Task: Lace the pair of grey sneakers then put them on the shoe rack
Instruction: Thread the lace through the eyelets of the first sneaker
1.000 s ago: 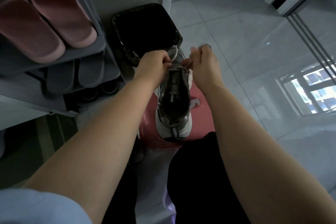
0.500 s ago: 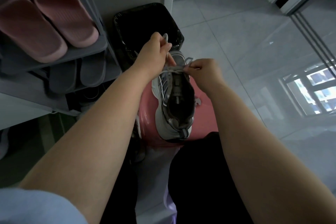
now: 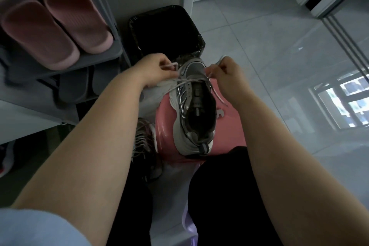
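Observation:
A grey sneaker [image 3: 196,110] with a white sole stands on a pink stool [image 3: 229,126], toe pointing away from me. Its pale shoelace [image 3: 191,81] crosses the upper near the toe. My left hand [image 3: 157,72] pinches one end of the lace at the shoe's left side. At the right side my right hand [image 3: 229,74] pinches the other end, and a loose length of lace hangs below it. The second grey sneaker [image 3: 144,142], with laces in it, lies on the floor left of the stool, partly hidden by my left arm.
A grey shoe rack [image 3: 95,60] stands at the left with pink slippers [image 3: 58,28] on its top shelf and grey slippers [image 3: 79,84] below. A black-lined bin [image 3: 165,32] sits behind the stool. Pale floor tiles spread to the right.
My hands have drawn apart sideways, pulling the lace taut across the sneaker's front. The left hand has dropped lower, the right has moved right and up. The sneaker has turned slightly on the stool.

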{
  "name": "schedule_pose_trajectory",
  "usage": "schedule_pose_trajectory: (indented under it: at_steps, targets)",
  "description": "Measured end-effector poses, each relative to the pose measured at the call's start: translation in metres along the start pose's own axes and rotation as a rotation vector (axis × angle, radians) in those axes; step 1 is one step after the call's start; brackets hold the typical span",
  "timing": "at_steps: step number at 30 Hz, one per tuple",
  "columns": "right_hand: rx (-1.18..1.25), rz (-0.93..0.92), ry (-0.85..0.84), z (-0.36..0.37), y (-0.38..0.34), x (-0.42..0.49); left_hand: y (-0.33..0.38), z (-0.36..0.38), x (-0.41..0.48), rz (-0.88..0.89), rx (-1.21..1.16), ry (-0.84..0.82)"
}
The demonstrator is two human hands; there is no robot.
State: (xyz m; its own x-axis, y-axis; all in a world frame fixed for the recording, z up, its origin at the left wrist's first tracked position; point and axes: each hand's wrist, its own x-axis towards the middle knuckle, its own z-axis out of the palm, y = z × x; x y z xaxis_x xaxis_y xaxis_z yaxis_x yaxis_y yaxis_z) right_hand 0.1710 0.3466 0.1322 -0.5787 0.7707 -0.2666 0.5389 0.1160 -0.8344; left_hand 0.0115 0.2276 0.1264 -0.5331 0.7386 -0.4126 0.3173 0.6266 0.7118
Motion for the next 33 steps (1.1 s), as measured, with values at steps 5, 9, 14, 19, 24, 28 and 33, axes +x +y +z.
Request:
schedule_pose_trajectory:
  at_steps: [5,9,14,19,24,28,33]
  targets:
    - [0.193,0.037,-0.019,0.004,0.000,0.001,0.005,0.012,-0.003,0.100,0.084,-0.109]
    - [0.522,0.069,0.087,-0.005,-0.007,-0.003,0.000,0.007,-0.002,0.100,0.008,0.055]
    - [0.432,-0.011,0.177,-0.006,-0.013,-0.005,0.002,0.016,-0.001,0.136,-0.178,0.051]
    - [0.015,-0.017,-0.031,0.005,0.002,0.001,0.015,0.025,-0.005,0.138,-0.204,0.065]
    - [-0.196,-0.005,-0.031,-0.001,0.005,0.001,0.008,0.022,0.000,0.007,-0.422,0.063]
    - [-0.020,0.077,-0.007,-0.007,0.006,0.002,-0.001,0.010,0.000,-0.193,-0.879,0.278]
    - [0.331,0.171,-0.013,-0.008,-0.003,-0.003,-0.009,-0.009,0.005,-0.436,-1.648,0.585]
